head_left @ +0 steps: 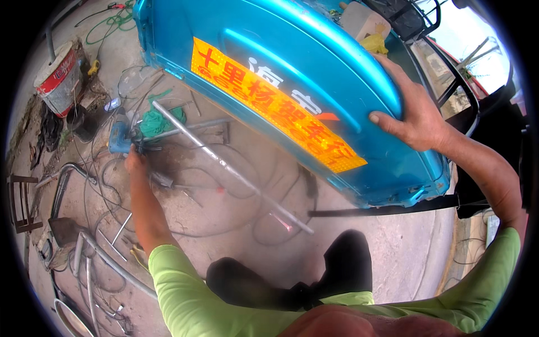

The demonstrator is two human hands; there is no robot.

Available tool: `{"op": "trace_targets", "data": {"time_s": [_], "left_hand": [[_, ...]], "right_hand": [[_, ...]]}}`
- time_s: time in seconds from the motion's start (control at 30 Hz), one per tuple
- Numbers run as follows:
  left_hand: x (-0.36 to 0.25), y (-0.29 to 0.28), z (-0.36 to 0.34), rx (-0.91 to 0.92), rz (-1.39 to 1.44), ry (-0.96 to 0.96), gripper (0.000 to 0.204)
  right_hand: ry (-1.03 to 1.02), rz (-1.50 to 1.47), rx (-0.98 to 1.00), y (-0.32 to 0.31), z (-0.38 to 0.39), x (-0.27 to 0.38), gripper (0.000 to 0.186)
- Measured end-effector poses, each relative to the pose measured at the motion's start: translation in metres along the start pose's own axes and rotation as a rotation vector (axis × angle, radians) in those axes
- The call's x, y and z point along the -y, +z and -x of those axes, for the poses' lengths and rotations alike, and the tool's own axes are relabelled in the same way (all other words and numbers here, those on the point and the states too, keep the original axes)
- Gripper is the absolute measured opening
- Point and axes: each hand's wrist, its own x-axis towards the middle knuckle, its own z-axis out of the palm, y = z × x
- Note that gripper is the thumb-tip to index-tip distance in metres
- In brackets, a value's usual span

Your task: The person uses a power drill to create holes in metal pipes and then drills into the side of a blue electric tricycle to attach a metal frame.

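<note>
You are pressing your right hand [412,115], fingers spread flat, against the blue panel [292,62] at upper right, steadying yourself, while your left hand [135,160] is reaching down at centre left, fingers closing around the metal rod's [236,174] end on the ground.

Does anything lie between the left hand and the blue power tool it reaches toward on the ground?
Nothing visible does. The left hand is right at the blue power tool, though motion blur hides whether it touches. Cables and a long metal tube lie beside them, not between. The right hand rests on the blue vehicle panel.
</note>
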Motion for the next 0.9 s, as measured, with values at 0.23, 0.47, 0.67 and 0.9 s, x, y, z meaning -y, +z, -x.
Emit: {"op": "trace_targets", "data": {"time_s": [0.23, 0.47, 0.67, 0.9], "left_hand": [[0.015, -0.001, -0.064, 0.073, -0.871, 0.414, 0.067], [0.021, 0.005, -0.066, 0.123, -0.65, 0.496, 0.039], [-0.016, -0.015, 0.006, 0.165, 0.199, 0.158, 0.024], [-0.04, -0.051, 0.144, 0.353, 0.931, -0.124, 0.017]], "right_hand": [[0.085, 0.021, 0.038, -0.004, -0.004, 0.011, 0.091], [0.123, -0.002, 0.056, -0.01, -0.004, 0.02, 0.092], [0.108, -0.007, 0.033, -0.012, -0.003, 0.026, 0.088], [0.12, -0.033, 0.009, -0.011, 0.001, 0.024, 0.087]]}}
